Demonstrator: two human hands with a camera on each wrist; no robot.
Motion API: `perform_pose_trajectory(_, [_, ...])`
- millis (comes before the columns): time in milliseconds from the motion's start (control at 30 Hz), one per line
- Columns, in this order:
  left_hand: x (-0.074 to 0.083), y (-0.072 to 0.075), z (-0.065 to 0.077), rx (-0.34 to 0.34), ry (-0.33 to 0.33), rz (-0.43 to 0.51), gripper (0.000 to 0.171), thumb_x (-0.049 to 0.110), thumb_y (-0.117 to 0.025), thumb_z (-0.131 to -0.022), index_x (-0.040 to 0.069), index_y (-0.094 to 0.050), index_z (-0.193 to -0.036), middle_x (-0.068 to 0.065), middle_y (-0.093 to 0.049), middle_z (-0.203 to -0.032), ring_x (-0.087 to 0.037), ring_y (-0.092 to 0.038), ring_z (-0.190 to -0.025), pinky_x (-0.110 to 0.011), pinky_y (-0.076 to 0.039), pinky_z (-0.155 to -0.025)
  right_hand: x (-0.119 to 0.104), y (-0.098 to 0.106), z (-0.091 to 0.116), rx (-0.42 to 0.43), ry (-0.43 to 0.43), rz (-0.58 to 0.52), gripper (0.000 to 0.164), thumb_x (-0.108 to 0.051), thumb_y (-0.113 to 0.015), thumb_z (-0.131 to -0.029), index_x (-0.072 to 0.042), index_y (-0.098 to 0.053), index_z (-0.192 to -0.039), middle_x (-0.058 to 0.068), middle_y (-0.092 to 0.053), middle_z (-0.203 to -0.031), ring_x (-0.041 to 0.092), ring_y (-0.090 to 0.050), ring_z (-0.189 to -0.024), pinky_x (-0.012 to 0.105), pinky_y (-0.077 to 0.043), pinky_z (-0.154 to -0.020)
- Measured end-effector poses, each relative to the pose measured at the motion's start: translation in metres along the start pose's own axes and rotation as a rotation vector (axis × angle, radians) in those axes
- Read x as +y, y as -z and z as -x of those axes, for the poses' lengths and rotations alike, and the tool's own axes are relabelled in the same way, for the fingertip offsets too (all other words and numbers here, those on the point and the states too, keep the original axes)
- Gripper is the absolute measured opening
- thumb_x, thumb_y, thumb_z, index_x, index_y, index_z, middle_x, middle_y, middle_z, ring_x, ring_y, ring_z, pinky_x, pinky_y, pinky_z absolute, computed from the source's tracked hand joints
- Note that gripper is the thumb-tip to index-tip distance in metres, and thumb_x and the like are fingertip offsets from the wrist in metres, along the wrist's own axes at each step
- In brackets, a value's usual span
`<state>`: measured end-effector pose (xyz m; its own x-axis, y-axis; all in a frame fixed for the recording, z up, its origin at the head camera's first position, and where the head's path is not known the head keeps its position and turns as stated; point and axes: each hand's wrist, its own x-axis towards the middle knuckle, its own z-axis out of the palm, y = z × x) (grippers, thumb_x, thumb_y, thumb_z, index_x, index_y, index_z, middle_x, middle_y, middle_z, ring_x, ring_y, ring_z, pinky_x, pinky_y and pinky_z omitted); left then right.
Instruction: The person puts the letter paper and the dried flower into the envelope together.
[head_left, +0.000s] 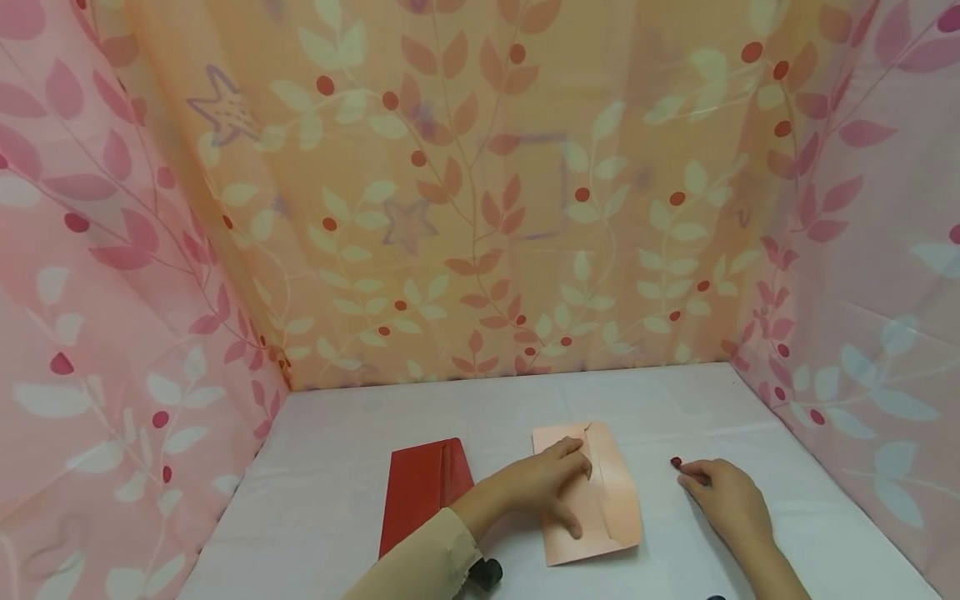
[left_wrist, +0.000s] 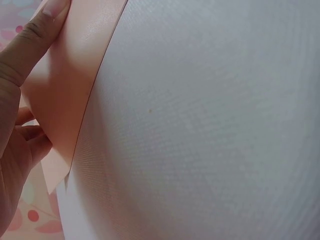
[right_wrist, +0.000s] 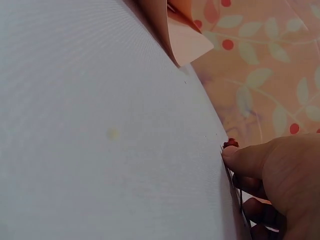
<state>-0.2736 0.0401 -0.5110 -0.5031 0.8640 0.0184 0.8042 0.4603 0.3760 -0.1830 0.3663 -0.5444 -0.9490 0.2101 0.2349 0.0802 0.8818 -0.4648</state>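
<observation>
A peach envelope (head_left: 562, 546) lies on the white table with its flap side up and the flap along its right. My left hand (head_left: 543, 487) rests across it, thumb and fingers spread apart on the paper. In the left wrist view, the thumb lies along the envelope (left_wrist: 80, 75) and the other fingers touch its far part. Right of the envelope, my right hand (head_left: 731, 504) pinches a small dark red piece (head_left: 676, 462) between thumb and forefinger, low over the table. In the right wrist view the red piece (right_wrist: 230, 143) shows a bumpy edge; its exact kind is unclear.
A red envelope (head_left: 412, 492) lies to the left, partly behind my left forearm. A black object (head_left: 487, 573) is by the left sleeve, and a dark rounded edge (head_left: 716, 597) shows at the bottom. Leaf-patterned curtains (head_left: 480, 192) surround the white table (head_left: 330, 467).
</observation>
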Motion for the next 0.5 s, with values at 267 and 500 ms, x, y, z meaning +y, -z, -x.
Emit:
perform_pose_trajectory(267, [0.0021,0.0009,0.0,0.008,-0.003,-0.013,0.077,0.06,-0.088,-0.066,0.032,-0.047,-0.125,-0.003,-0.029,-0.162,-0.013,-0.038,-0.144,-0.028,-0.042,-0.11,0.0005,0.0004,-0.0009,0.011,0.01,0.008,0.027,-0.026,-0.076,-0.092,-0.004,-0.076,-0.108,0.006,-0.076,-0.093,0.035,-0.071,-0.089,0.055,-0.053,-0.074])
perform_pose_trajectory(500, [0.0033,0.0016,0.0004,0.003,-0.002,-0.012,0.076,0.06,-0.089,-0.067,0.032,-0.048,-0.125,-0.004,-0.029,-0.162,-0.015,-0.037,-0.146,-0.029,-0.042,-0.111,0.0005,-0.0001,0.0001,0.013,0.008,0.001,0.022,-0.023,-0.074,-0.093,-0.006,-0.077,-0.106,0.002,-0.074,-0.089,0.022,-0.067,-0.079,0.049,-0.053,-0.07])
